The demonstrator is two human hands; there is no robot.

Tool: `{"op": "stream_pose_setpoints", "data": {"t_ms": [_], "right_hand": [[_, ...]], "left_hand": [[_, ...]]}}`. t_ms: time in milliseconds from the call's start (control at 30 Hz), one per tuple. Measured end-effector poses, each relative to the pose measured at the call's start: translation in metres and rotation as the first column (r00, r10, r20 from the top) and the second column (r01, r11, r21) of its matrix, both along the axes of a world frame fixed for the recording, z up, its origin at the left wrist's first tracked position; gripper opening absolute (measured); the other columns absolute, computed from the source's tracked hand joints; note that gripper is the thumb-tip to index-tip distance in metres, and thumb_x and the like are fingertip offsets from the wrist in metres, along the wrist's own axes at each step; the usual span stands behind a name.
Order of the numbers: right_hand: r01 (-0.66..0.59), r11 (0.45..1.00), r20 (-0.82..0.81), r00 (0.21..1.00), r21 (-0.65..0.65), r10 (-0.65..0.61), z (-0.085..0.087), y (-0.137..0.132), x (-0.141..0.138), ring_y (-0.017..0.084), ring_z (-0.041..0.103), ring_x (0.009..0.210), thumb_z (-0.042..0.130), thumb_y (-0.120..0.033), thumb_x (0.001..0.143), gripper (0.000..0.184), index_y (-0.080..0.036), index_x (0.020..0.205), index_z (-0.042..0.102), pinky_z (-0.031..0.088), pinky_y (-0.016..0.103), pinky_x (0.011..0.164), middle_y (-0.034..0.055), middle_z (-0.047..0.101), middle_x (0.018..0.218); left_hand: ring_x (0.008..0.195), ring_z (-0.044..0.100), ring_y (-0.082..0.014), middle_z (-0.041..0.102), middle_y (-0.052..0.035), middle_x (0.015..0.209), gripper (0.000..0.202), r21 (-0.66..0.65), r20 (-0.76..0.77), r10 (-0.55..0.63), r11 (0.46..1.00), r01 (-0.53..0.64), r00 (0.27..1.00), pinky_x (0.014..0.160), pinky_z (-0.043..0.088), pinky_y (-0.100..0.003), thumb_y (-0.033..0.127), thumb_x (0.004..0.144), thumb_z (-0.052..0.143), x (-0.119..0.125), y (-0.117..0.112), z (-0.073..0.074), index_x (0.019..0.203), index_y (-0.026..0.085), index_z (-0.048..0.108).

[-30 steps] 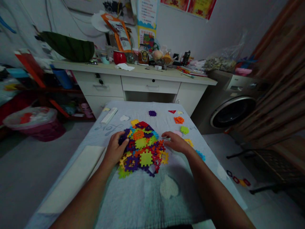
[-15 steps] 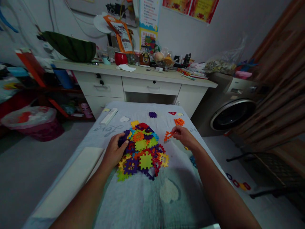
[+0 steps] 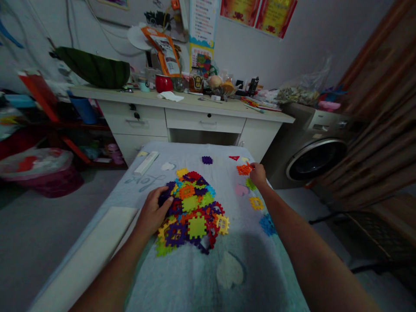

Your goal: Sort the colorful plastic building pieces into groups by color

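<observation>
A heap of colourful notched plastic building pieces (image 3: 190, 203) lies on the cloth-covered table. At its left edge my left hand (image 3: 155, 209) has thumb and fingers closed around a dark purple piece (image 3: 165, 195). Towards the far right, my right hand (image 3: 258, 175) pinches an orange piece (image 3: 249, 165) over a small orange group (image 3: 242, 170); fingers partly hide it. Nearer along that side lie a green group (image 3: 250, 184), a yellow piece (image 3: 256, 203) and a blue group (image 3: 268, 224). Purple pieces (image 3: 207, 160) and a red triangular piece (image 3: 234, 158) lie farther back.
A white strip-like box (image 3: 147, 163) rests at the table's far left, and a long white board (image 3: 87, 255) along the left edge. Behind stands a white desk (image 3: 139, 119) with a watermelon (image 3: 94, 67) and jars. A washing machine (image 3: 315, 145) is to the right.
My right hand has moved right and away from me with the orange piece, to the orange group. My left hand stays at the heap's left edge. The view has shifted slightly.
</observation>
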State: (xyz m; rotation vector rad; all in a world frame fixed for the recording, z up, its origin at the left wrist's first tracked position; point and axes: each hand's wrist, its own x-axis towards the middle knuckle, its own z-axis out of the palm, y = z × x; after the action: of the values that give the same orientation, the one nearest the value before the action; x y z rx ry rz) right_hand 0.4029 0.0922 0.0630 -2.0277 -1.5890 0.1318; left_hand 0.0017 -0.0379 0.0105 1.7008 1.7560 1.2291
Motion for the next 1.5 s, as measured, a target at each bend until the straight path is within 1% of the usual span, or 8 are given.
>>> {"op": "stream_pose_setpoints", "data": {"t_ms": [267,433,633,733,867,1067,1300,1500], "right_hand": [[-0.142,0.989,0.041,0.989,-0.036,0.143,0.001,-0.012,-0.012,0.019,0.057,0.112,0.041,0.004,0.072,0.054,-0.009,0.119,0.065,0.039,0.029,0.102,0.0147,0.061,0.122],[-0.218,0.973,-0.173,0.958,0.073,0.228,0.007,-0.028,-0.031,0.018,0.061,0.103,0.046,-0.006,0.077,0.039,-0.014,0.110,0.065,0.045,0.033,0.097,0.0103,0.065,0.114],[-0.577,0.813,-0.463,0.702,0.074,0.540,-0.002,-0.069,-0.093,0.016,0.063,0.092,0.059,-0.024,0.081,0.030,-0.017,0.110,0.061,0.050,0.030,0.082,0.0063,0.068,0.103],[-0.663,0.749,-0.386,0.684,0.026,0.619,-0.006,-0.085,-0.115,0.016,0.061,0.092,0.061,-0.023,0.080,0.029,-0.018,0.108,0.062,0.048,0.030,0.082,0.0050,0.067,0.104],[-0.694,0.720,-0.239,0.703,-0.020,0.670,-0.012,-0.096,-0.125,0.016,0.057,0.089,0.066,-0.019,0.074,0.035,-0.018,0.109,0.061,0.046,0.030,0.083,0.0050,0.063,0.104],[-0.665,0.746,-0.223,0.732,-0.032,0.644,-0.020,-0.100,-0.126,0.015,0.056,0.082,0.057,-0.005,0.072,0.045,-0.018,0.115,0.060,0.046,0.028,0.079,0.0045,0.061,0.102],[-0.625,0.781,-0.183,0.769,-0.014,0.612,-0.022,-0.099,-0.127,0.016,0.055,0.080,0.054,-0.003,0.066,0.039,-0.019,0.101,0.065,0.044,0.028,0.079,0.0028,0.059,0.090],[-0.475,0.872,-0.254,0.835,0.118,0.488,-0.021,-0.090,-0.111,0.015,0.052,0.071,0.048,-0.008,0.065,0.036,-0.019,0.098,0.059,0.044,0.028,0.072,0.0025,0.058,0.093]], "left_hand": [[0.121,0.052,-0.0282,0.056,-0.0102,0.125,0.045,-0.002,0.005,0.000,1.000,0.000,1.000,0.109,0.038,-0.047,0.050,0.083,0.054,-0.001,0.000,-0.001,0.119,0.023,0.057],[0.120,0.053,-0.0278,0.058,-0.0107,0.123,0.044,-0.002,0.017,-0.002,1.000,0.002,1.000,0.109,0.038,-0.047,0.049,0.083,0.055,0.000,-0.001,0.001,0.117,0.022,0.058],[0.119,0.054,-0.0268,0.060,-0.0097,0.121,0.042,0.020,0.024,0.007,1.000,-0.007,1.000,0.108,0.039,-0.045,0.048,0.082,0.056,0.000,-0.003,0.002,0.115,0.022,0.059],[0.117,0.055,-0.0264,0.061,-0.0093,0.122,0.042,0.009,0.038,0.009,1.000,-0.010,0.999,0.106,0.041,-0.045,0.048,0.083,0.055,-0.001,-0.003,0.002,0.116,0.022,0.059],[0.112,0.059,-0.0259,0.065,-0.0080,0.119,0.041,-0.035,0.058,0.010,0.999,-0.008,0.998,0.103,0.044,-0.044,0.047,0.084,0.054,-0.002,-0.005,0.005,0.116,0.022,0.061],[0.114,0.059,-0.0254,0.065,-0.0063,0.120,0.039,-0.006,0.059,-0.033,0.999,0.033,0.998,0.105,0.043,-0.043,0.046,0.083,0.056,0.000,-0.006,0.007,0.115,0.024,0.062],[0.118,0.056,-0.0245,0.062,-0.0067,0.121,0.038,0.057,0.057,-0.090,0.995,0.087,0.994,0.109,0.040,-0.041,0.045,0.082,0.058,0.001,-0.006,0.005,0.113,0.023,0.061],[0.118,0.055,-0.0247,0.060,-0.0066,0.121,0.036,0.075,0.020,-0.097,0.993,0.096,0.995,0.109,0.040,-0.041,0.045,0.082,0.059,0.000,-0.004,0.002,0.110,0.023,0.061]]}}
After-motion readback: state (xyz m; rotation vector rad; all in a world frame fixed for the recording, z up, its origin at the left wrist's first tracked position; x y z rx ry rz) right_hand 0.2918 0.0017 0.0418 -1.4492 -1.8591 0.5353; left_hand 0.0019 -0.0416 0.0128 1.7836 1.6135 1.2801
